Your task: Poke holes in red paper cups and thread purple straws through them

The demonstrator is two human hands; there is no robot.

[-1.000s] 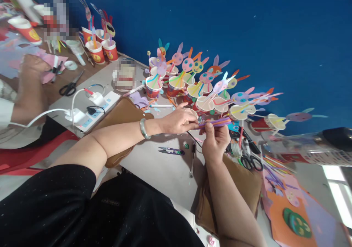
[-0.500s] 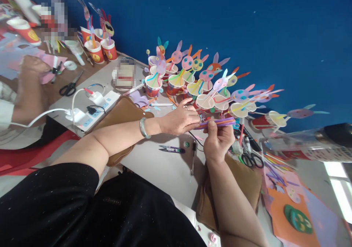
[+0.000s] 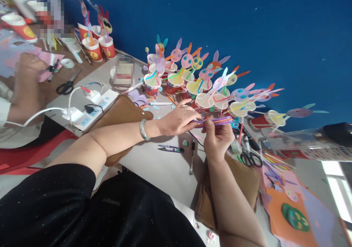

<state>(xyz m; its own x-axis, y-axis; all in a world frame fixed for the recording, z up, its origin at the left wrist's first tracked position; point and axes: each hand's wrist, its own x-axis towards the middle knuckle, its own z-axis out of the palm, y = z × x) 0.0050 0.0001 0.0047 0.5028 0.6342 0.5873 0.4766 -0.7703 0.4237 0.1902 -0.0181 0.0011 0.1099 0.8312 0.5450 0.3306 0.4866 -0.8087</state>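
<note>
Purple and orange strips (image 3: 221, 121) sit pinched by the thumb and fingers of the right hand (image 3: 218, 140), over the table (image 3: 162, 170) near the paper cups (image 3: 205, 101), while the left hand (image 3: 176, 121) (ring (image 3: 184, 108) on one finger) touches their left end, its grip too hidden to tell.

Purple-and-orange strips (image 3: 224, 121), pinched in the right hand (image 3: 218, 141); left hand (image 3: 177, 119) at the strips' left end. Beyond the strips: paper cups (image 3: 205, 102) with long-eared figures (image 3: 187, 61). Nearer the wearer than the strips: snips (image 3: 172, 149), pen (image 3: 192, 157).
</note>
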